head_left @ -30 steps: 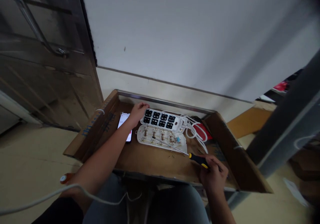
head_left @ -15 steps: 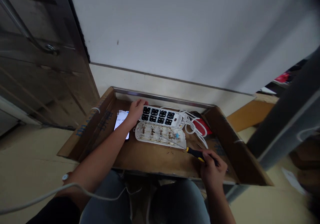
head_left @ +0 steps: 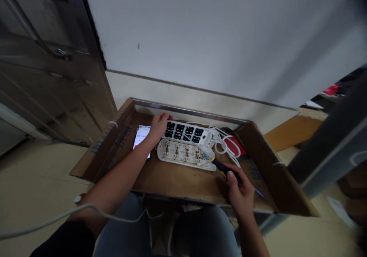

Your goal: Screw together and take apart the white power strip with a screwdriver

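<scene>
An opened white power strip lies on a cardboard-lined tray [head_left: 174, 182]. Its cover with black socket holes [head_left: 187, 132] sits behind its base with bare metal contacts [head_left: 185, 153]. My left hand [head_left: 158, 127] grips the left end of the cover, fingers curled over it. In my right hand [head_left: 240, 196] is a black and yellow screwdriver [head_left: 222, 167], its shaft reaching onto the right end of the base. Several tiny screws [head_left: 197, 173] lie loose in front of the base.
A phone [head_left: 142, 139] with a lit screen lies left of the strip. White cable [head_left: 225, 147] coils at the strip's right end beside a red object [head_left: 236, 147]. Cardboard flaps [head_left: 272, 169] flank the tray. A white wall is behind, a metal door [head_left: 48, 65] at left.
My right hand has moved left and toward the strip, bringing the screwdriver shaft over the base's right end. My left hand stays on the cover. The view shifted slightly.
</scene>
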The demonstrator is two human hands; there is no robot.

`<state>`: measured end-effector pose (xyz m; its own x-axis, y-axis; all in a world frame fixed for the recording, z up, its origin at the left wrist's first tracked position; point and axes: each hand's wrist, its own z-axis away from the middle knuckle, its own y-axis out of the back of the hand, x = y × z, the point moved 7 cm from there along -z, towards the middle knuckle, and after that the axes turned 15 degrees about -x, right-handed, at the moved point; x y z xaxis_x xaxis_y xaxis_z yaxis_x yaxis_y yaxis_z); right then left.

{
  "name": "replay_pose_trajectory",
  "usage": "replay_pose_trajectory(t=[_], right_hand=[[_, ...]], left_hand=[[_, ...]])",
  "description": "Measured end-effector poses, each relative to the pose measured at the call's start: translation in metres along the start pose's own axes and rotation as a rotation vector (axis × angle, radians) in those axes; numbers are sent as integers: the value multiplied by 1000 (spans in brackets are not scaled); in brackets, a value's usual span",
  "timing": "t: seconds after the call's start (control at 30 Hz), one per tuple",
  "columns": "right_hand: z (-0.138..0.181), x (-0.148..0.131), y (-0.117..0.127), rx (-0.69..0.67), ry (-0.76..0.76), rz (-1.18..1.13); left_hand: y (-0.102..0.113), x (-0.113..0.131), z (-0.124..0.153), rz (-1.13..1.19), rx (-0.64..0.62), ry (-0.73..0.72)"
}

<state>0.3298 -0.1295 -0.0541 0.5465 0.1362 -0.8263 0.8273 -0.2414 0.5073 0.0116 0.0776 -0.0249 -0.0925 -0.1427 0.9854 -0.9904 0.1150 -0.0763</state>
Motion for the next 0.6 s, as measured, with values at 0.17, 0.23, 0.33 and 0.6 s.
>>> replay_pose_trajectory(t=[0.17, 0.23, 0.33, 0.6], right_hand=[[-3, -1, -6, -53, 25, 34], [-3, -1, -6, -48, 25, 32], [-2, -2, -5, -39, 18, 21], [4, 16, -2, -5, -28, -49]], left_hand=[[0, 0, 1, -6, -5, -9], [0, 1, 1, -4, -6, -8], [0, 2, 2, 4, -2, -5], [-1, 1, 1, 30, 0, 7]])
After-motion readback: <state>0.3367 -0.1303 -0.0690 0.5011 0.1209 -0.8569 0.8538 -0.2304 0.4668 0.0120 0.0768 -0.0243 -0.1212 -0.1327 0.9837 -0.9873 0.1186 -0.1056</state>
